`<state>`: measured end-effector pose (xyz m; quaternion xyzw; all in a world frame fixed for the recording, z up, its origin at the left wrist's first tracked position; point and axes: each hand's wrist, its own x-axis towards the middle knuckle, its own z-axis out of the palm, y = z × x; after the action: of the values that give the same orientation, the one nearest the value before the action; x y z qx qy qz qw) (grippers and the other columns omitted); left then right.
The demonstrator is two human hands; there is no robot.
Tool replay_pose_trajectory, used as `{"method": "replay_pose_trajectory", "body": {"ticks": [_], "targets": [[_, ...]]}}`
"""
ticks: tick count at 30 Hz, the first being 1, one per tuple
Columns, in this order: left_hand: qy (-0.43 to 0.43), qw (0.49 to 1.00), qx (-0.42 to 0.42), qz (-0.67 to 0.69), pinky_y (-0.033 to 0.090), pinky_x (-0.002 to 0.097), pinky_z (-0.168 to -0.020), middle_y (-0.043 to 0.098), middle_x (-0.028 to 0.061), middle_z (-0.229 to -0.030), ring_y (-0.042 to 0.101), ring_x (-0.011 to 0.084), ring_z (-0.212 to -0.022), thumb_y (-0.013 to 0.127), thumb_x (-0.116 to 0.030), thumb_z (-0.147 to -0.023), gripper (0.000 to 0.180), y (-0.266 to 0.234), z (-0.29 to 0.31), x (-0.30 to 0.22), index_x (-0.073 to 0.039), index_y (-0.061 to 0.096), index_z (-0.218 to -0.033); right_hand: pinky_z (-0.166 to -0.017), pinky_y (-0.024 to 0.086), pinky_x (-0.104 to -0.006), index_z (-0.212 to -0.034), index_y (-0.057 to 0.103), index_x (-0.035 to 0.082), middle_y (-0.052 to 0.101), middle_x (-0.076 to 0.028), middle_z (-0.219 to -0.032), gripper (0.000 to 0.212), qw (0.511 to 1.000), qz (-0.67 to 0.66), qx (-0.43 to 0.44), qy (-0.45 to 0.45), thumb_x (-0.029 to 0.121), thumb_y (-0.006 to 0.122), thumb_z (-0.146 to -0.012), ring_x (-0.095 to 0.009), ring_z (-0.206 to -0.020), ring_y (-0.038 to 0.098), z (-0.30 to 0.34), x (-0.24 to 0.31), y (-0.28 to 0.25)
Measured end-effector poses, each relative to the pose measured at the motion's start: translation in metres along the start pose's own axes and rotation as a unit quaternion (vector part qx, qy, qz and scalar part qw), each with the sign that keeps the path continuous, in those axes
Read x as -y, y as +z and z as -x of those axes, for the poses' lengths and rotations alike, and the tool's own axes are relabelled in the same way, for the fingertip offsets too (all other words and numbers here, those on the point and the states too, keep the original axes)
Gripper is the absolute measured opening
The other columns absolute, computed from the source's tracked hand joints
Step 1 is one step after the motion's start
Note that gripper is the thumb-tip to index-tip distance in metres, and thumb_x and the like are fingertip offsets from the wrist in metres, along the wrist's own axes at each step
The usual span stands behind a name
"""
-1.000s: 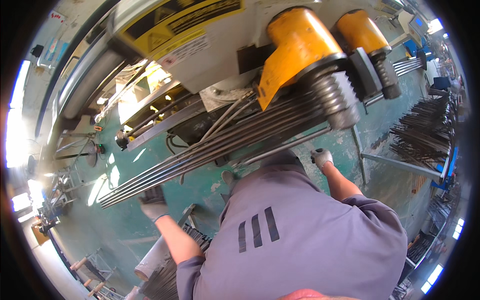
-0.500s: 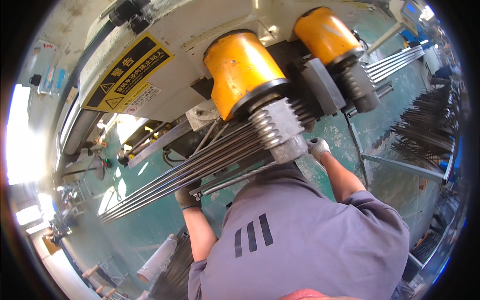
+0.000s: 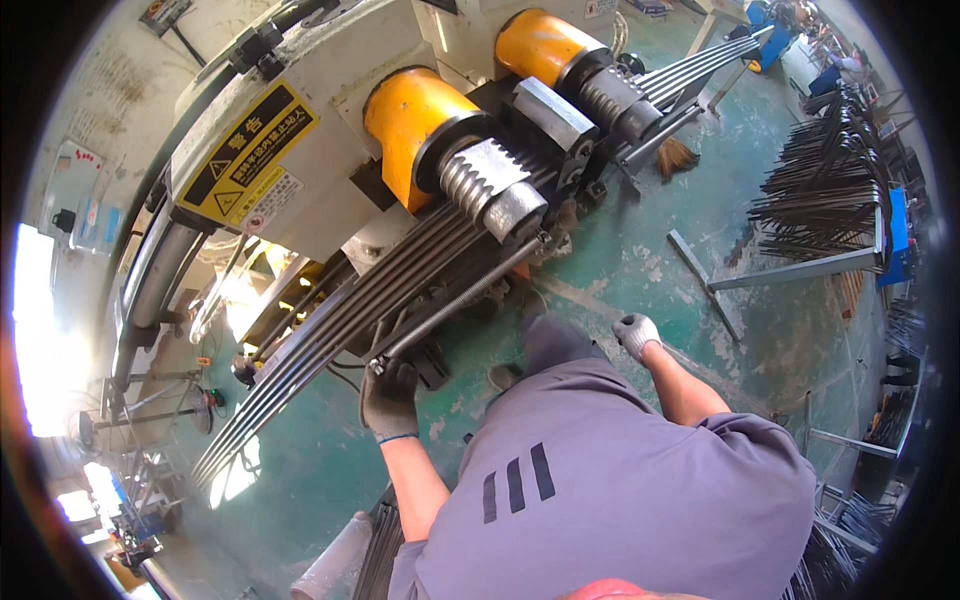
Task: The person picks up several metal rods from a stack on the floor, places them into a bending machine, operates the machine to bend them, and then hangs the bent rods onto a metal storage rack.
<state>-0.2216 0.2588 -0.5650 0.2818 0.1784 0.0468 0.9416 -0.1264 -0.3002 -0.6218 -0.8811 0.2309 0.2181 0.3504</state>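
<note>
My left hand (image 3: 389, 400), in a grey knit glove with dark fingers, is at the near end of a spring-wrapped rod (image 3: 440, 318) along the machine's front. The rod's end fitting overlaps its fingers, so I cannot tell whether it grips anything. Just beyond lie several long, parallel metal bars (image 3: 330, 322), running under the ridged grey cylinder (image 3: 490, 190) of the machine. My right hand (image 3: 635, 335), in a pale glove, hangs apart over the green floor. Its fingers are curled in, with nothing visible in them.
Two orange housings (image 3: 415, 125) project from the pale machine body, with a grey metal block (image 3: 555, 115) between them. At right, a metal stand (image 3: 790, 270) reaches toward a rack of dark bent rods (image 3: 820, 190). A broom head (image 3: 676, 157) rests on the floor beyond.
The view has shifted, showing more floor at right. My right hand has come away from beside the ridged cylinder. My left hand now appears at the spring rod's end rather than partly behind it.
</note>
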Motion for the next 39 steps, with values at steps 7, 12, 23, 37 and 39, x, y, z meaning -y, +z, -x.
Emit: {"method": "replay_pose_trajectory", "body": {"ticks": [7, 12, 23, 37, 39], "targets": [[0.08, 0.996, 0.019, 0.028, 0.042, 0.0484, -0.103, 0.056, 0.0127, -0.111, 0.052, 0.0317, -0.111, 0.045, -0.039, -0.111, 0.033, 0.021, 0.03, -0.047, -0.01, 0.057, -0.116, -0.079, 0.054, -0.0329, -0.104, 0.076, -0.004, 0.077, -0.011, -0.088, 0.032, 0.968, -0.185, -0.091, -0.14, 0.026, 0.071, -0.094, -0.017, -0.082, 0.07, 0.012, 0.14, -0.031], [0.155, 0.982, -0.112, 0.009, 0.046, 0.0494, -0.108, 0.063, 0.0122, -0.128, 0.057, 0.0336, -0.118, 0.049, -0.047, -0.111, 0.047, 0.107, 0.056, -0.072, -0.007, 0.06, -0.132, -0.092, 0.052, -0.0297, -0.125, 0.069, -0.004, 0.075, -0.011, -0.115, 0.032, 0.881, -0.37, -0.111, -0.273, 0.014, 0.069, -0.098, -0.015, -0.101, 0.066, 0.031, 0.25, -0.064], [0.324, 0.935, -0.088, -0.116, 0.041, 0.0472, -0.113, 0.063, 0.0165, -0.133, 0.058, 0.0317, -0.121, 0.057, -0.05, -0.107, 0.058, 0.228, 0.044, -0.121, -0.005, 0.055, -0.144, -0.098, 0.046, -0.0305, -0.131, 0.067, -0.003, 0.071, -0.006, -0.119, 0.039, 0.781, -0.553, -0.054, -0.286, 0.025, 0.064, -0.105, -0.015, -0.108, 0.06, 0.027, 0.322, -0.086], [0.464, 0.758, -0.172, -0.424, 0.061, 0.0344, -0.084, 0.074, 0.0138, -0.104, 0.073, 0.02, -0.093, 0.063, -0.024, -0.106, 0.033, 0.445, 0.039, -0.192, 0.005, 0.072, -0.117, -0.098, 0.049, -0.0347, -0.137, 0.06, -0.005, 0.067, -0.012, -0.127, 0.048, 0.762, -0.617, 0.002, -0.196, 0.028, 0.065, -0.104, -0.021, -0.11, 0.063, -0.01, 0.356, -0.113], [0.455, 0.746, -0.157, -0.46, 0.064, 0.0321, -0.079, 0.074, 0.0136, -0.104, 0.074, 0.0194, -0.095, 0.061, -0.022, -0.106, 0.032, 0.482, 0.041, -0.177, 0.005, 0.073, -0.118, -0.097, 0.051, -0.0357, -0.138, 0.061, -0.003, 0.067, -0.012, -0.125, 0.046, 0.735, -0.648, 0.041, -0.196, 0.025, 0.067, -0.101, -0.021, -0.11, 0.064, -0.015, 0.36, -0.116]]}}
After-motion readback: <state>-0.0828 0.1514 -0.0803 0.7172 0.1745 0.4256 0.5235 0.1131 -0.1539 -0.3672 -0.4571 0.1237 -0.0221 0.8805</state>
